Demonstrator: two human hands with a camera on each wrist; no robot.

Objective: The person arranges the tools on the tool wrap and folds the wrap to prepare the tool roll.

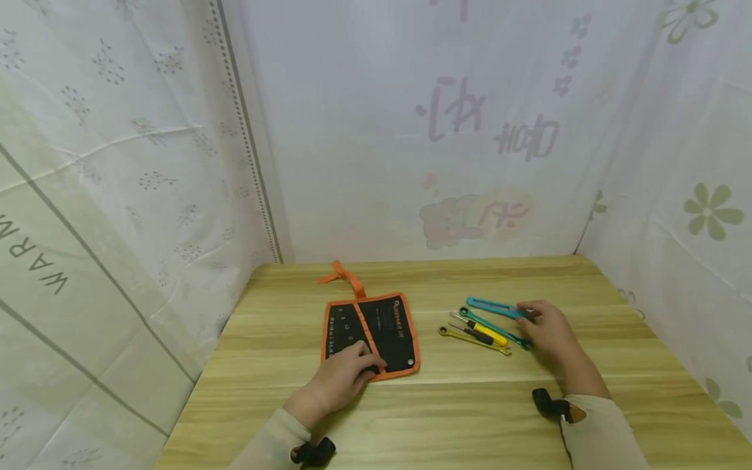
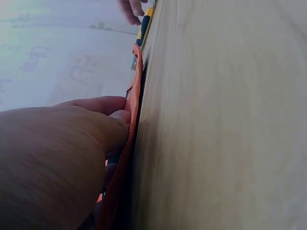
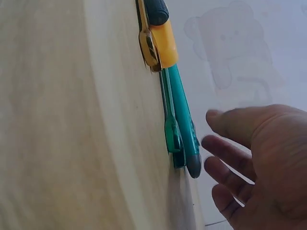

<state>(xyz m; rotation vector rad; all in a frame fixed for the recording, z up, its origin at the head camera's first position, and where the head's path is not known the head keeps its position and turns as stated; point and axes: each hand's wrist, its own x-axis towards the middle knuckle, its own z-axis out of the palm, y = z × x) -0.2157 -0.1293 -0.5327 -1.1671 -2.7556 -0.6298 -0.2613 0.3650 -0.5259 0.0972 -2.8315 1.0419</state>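
A black tool pouch [image 1: 388, 333] with orange edging lies flat on the table. My left hand [image 1: 348, 372] rests on its lower part, thumb and fingertips touching it by the diagonal orange strip; some fingers are hidden behind the edging [image 2: 135, 91] in the left wrist view. Over the tool group at the right, my right hand [image 1: 549, 329] has its fingers spread beside the blue utility knife [image 1: 490, 306]. In the right wrist view a gap shows between those fingertips [image 3: 214, 115] and the knife's grey end [image 3: 193, 165]. A green ratchet wrench [image 1: 496, 328] lies just below the knife.
Two small tools, one with a yellow handle [image 1: 492, 333] and one with a black handle [image 1: 478, 335], lie beside a gold ratchet wrench [image 1: 476, 341]. The pouch's orange tie [image 1: 354, 281] trails toward the back edge. Printed cloth [image 1: 364, 130] hangs around the wooden table [image 1: 446, 418].
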